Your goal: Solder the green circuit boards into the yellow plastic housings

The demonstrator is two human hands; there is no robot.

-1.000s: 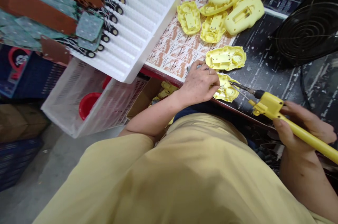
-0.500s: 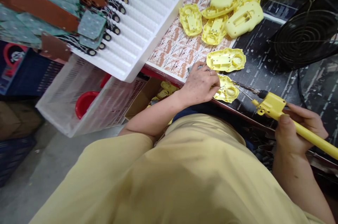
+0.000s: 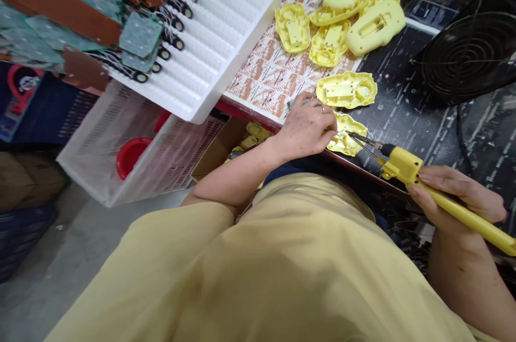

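Note:
My right hand (image 3: 455, 197) is wrapped round the yellow handle of a soldering iron (image 3: 403, 164) with a thin metal feed tube beside its tip. That tip reaches into an open yellow plastic shell half (image 3: 355, 143) at the table's front edge. Over the left end of this shell, my left hand (image 3: 308, 124) has its fingers curled and pinched together. Whatever lies between those fingertips is hidden. A small grey piece shows beneath the left fingers. Just behind lies a second yellow shell half (image 3: 346, 89), inner side up.
Several more yellow shells (image 3: 334, 25) are piled at the back. A black fan (image 3: 471, 57) stands at the right. To the left, a white foam tray (image 3: 226, 51) carries circuit boards (image 3: 141, 35) with wired round parts. Below it sits a white crate (image 3: 92, 154) with a red ring-shaped piece.
My right hand has brought the soldering iron leftward and slightly down, so its tip now lies farther inside the shell. My left hand stays nearly in place.

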